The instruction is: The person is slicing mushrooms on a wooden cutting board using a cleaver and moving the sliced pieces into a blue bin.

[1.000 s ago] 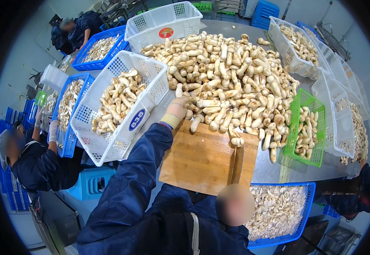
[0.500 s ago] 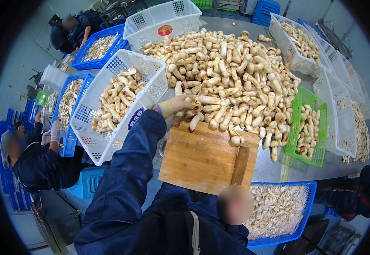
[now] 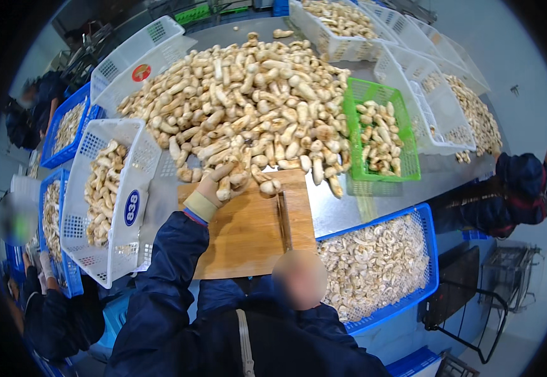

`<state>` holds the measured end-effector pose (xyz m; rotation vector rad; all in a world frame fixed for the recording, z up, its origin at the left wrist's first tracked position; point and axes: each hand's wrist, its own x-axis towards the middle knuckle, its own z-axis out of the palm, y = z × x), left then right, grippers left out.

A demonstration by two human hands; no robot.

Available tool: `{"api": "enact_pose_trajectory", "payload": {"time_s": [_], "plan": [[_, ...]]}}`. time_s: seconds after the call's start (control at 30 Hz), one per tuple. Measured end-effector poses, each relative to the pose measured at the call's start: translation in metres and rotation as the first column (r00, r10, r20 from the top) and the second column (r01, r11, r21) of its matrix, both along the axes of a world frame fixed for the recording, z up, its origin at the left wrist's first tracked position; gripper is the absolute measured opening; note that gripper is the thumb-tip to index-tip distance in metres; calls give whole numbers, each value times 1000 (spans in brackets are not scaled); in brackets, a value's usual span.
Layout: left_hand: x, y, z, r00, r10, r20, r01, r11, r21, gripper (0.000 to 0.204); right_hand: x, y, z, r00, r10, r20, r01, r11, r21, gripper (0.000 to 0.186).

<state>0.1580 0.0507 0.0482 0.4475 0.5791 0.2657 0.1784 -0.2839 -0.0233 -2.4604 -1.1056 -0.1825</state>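
Note:
My left hand (image 3: 212, 186), in a pale glove with a cuff, is closed around a few thick-stemmed mushrooms (image 3: 239, 171) at the near edge of a large pile of mushrooms (image 3: 254, 94). These lie over the far left edge of a wooden cutting board (image 3: 239, 242). A blurred patch covers my right hand (image 3: 300, 279) at the board's near right corner, hiding its fingers. Just beyond it, a narrow upright blade-like strip (image 3: 285, 223) stands on the board; its handle cannot be seen. One loose mushroom (image 3: 270, 186) rests near the board's far edge.
Left of the board stands a white basket (image 3: 100, 267) of mushrooms. A green basket (image 3: 415, 166) of mushrooms is to the right, before white crates (image 3: 452, 141). Below the table's right side, a blue crate (image 3: 433, 276) holds sliced pieces. People work at both sides.
My view has swung right, so everything sits further left. My left hand has drawn back from the pile toward the board with mushrooms. The blurred right hand stays by the board's near corner.

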Motion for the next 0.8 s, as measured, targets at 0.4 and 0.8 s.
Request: {"api": "enact_pose_trajectory", "payload": {"time_s": [0.4, 0.8], "plan": [[216, -112, 142, 979, 96, -182, 38, 785, 619, 65, -13, 24, -15, 344, -360, 867, 478, 862, 168, 31], [29, 113, -10, 640, 758, -128, 128, 59, 990, 23, 6, 19, 97, 877, 43, -478, -21, 998, 51, 18]]}}
